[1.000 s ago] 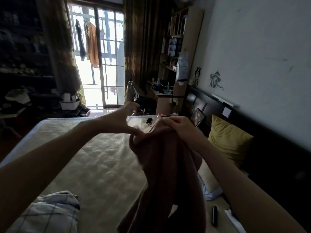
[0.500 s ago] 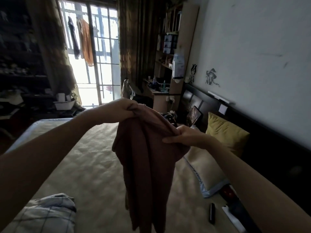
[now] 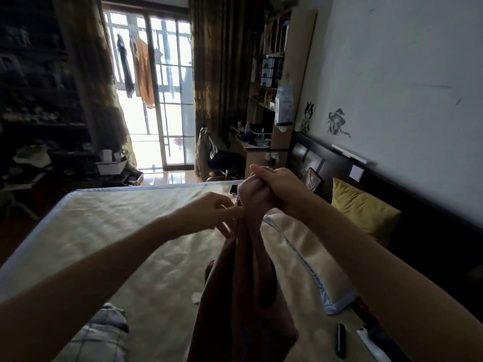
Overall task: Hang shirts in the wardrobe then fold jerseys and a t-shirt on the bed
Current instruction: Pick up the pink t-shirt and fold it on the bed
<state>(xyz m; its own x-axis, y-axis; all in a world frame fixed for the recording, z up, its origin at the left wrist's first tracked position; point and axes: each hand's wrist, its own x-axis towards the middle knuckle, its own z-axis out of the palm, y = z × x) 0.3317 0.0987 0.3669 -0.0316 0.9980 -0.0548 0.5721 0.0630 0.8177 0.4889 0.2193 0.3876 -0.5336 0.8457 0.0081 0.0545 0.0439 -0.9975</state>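
The reddish-brown garment [image 3: 240, 291] hangs vertically above the bed [image 3: 109, 231], bunched at its top edge. A folded plaid shirt [image 3: 99, 333] lies on the bed's near corner.

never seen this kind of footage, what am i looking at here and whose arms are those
No machine here: a person wears a camera on their head, looking forward and down, so the arms are their own. The right hand has a bunched grip on the top of a reddish-brown garment, which hangs down over the bed. The left hand pinches its edge just below. On the bed lie a plaid cloth, a pale pillow, a yellow pillow and a small dark object.
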